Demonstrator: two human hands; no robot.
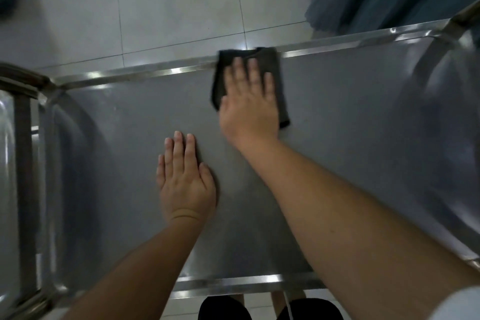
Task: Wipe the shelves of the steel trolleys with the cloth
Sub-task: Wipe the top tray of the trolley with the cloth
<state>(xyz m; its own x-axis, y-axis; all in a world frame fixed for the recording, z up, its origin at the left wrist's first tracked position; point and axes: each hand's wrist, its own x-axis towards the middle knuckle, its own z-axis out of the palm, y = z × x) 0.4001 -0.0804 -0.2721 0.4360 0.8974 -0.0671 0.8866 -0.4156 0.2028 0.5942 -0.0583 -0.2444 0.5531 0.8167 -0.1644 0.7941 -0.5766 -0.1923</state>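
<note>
Pressing flat, spread hands: right (249, 101) on cloth (281, 80), left (185, 179) on steel shelf (350, 117).

The cloth (280, 80) lies on the trolley shelf (350, 125) at its twelve o'clock rim, under the flat right hand (249, 104). The left hand (184, 179) rests flat on the shelf at seven o'clock from the cloth, apart from it.

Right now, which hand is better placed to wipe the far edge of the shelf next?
The right hand. It presses flat on the dark cloth, which already lies at the shelf far rim. The left hand rests bare on the steel, nearer the person, without cloth.
</note>
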